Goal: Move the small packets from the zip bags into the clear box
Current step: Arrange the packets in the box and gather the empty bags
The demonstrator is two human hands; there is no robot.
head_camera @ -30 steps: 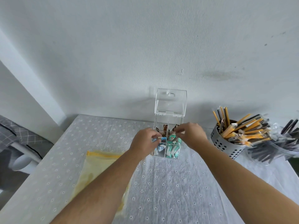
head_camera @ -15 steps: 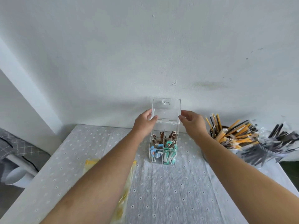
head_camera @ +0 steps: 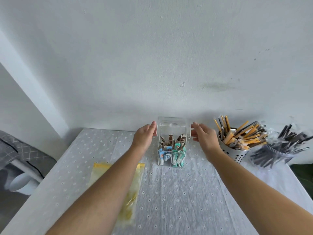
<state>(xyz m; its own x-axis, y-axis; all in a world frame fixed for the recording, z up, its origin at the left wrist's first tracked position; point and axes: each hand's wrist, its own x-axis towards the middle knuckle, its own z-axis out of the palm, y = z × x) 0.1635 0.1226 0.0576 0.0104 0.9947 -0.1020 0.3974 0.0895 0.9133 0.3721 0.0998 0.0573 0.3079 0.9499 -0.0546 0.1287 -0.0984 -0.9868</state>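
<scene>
The clear box stands on the table near the wall, divided into compartments. Blue packets, teal packets and brown packets fill it. Its hinged clear lid lies low over the top, almost flat. My left hand touches the lid's left edge with its fingertips, and my right hand touches the right edge. A flat yellow zip bag lies on the cloth at the left, partly hidden under my left forearm.
A white dotted cloth covers the table. To the right of the box stands a perforated metal holder full of yellow and dark sticks, and beside it a clear bag of dark sticks. A grey chair sits off the table's left edge.
Both hands left the packets in the box, rose to the upright lid, took its side edges and brought it down over the box.
</scene>
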